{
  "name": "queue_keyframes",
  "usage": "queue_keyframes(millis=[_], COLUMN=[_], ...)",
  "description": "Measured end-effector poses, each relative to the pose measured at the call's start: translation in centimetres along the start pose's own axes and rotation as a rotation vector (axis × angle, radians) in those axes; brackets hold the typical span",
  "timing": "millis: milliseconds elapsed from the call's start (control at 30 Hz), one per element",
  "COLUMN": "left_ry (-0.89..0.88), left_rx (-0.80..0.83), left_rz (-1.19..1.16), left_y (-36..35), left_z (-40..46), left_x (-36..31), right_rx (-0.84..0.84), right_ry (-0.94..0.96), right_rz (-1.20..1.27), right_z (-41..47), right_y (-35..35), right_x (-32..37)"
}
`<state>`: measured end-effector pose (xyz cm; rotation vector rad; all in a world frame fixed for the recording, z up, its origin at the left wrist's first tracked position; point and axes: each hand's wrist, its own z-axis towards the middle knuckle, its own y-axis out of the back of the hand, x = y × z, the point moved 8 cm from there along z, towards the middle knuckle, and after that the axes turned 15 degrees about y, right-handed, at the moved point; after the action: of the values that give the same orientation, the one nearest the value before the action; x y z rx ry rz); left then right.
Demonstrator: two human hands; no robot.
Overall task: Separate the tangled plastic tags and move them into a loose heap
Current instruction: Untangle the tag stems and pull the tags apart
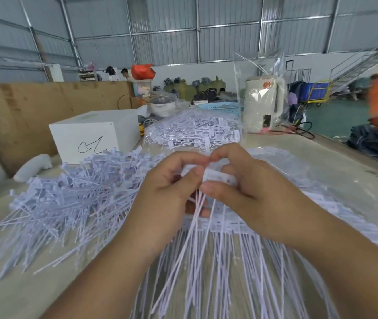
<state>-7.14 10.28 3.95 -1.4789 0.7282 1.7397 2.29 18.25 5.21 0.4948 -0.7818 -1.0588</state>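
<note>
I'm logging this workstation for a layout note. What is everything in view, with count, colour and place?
loose heap of tags: one, white, table left
held tags: small bunch, white, between both hands at centre
tag strips: many, white, table under and right of the hands
bagged tags: one clear bag, white tags, behind the hands
box: one, white with a black scribble, back left
kettle: one, cream, in a clear bag, back right
basket: one, light blue, left of the kettle
pot: one, white with a lid, behind the box
board: one, brown, far left
table: one, beige
left hand: one, pinches the held tags
right hand: one, pinches the held tags
</note>
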Motion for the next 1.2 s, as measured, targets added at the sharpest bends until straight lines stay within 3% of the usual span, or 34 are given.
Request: queue_keyframes(millis=[267,467,733,833,1033,1200], left_ry=[-0.054,0.007,-0.074,-0.094,-0.004,-0.014], left_rx=[-0.086,0.004,-0.2,-0.238,-0.133,-0.163], left_rz=[0.032,0.007,0.005,0.024,0.12,0.075], left_y=[-0.2,-0.3,2.2,3.1,2.5,2.4], left_z=[-0.4,-0.1,0.6,0.6,0.9,0.8], left_x=[0.3,1.0,0.2,-0.1,0.8,0.4], right_rx=[0.1,0.149,0.044,0.094,0.161,0.084], right_ry=[-0.075,-0.07,-0.078,-0.081,-0.057,-0.056], right_rz=[-0.105,-0.16,-0.139,-0.159,-0.162,-0.128], right_z=[-0.2,-0.3,-0.2,-0.1,-0.2,0.1], right_y=[-0.1,-0.5,1.2,1.2,0.6,0.6], right_x=[-0.5,-0.2,-1.0,-0.8,-0.7,-0.6])
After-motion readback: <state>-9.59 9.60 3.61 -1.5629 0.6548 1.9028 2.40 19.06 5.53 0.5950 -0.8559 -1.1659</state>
